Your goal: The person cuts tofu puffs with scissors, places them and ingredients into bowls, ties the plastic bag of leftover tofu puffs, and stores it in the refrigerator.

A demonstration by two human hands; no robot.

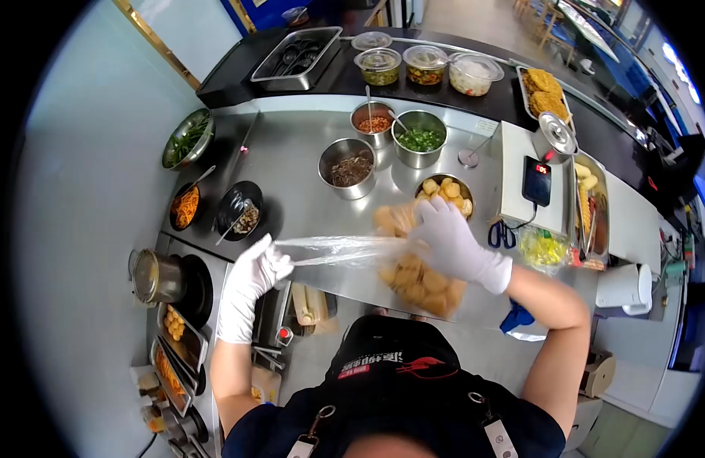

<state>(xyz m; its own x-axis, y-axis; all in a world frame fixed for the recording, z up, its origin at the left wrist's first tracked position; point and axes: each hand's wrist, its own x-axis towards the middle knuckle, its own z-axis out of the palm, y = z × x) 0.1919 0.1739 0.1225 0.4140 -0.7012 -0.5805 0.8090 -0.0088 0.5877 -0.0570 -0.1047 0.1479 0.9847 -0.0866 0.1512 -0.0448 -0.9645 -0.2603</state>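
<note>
My left hand (259,269), in a white glove, pinches one end of a stretched strip of clear plastic (337,250) at the counter's front left. My right hand (458,243), gloved too, is closed on the other end of that plastic, its fingers bent and slightly blurred. Below and behind it, a clear plastic bag (425,286) full of round tan pieces lies on the steel counter by the front edge. Whether the strip is the neck of this bag I cannot tell. Just beyond my right hand stands a metal bowl of round yellowish pieces (444,188).
Metal pots of chopped greens (419,141), red bits (374,124) and dark shreds (346,169) stand behind. Black bowls (240,210) are on the left. Blue-handled scissors (502,234), a digital timer (537,182) and a bag of yellow-green food (543,248) sit to the right.
</note>
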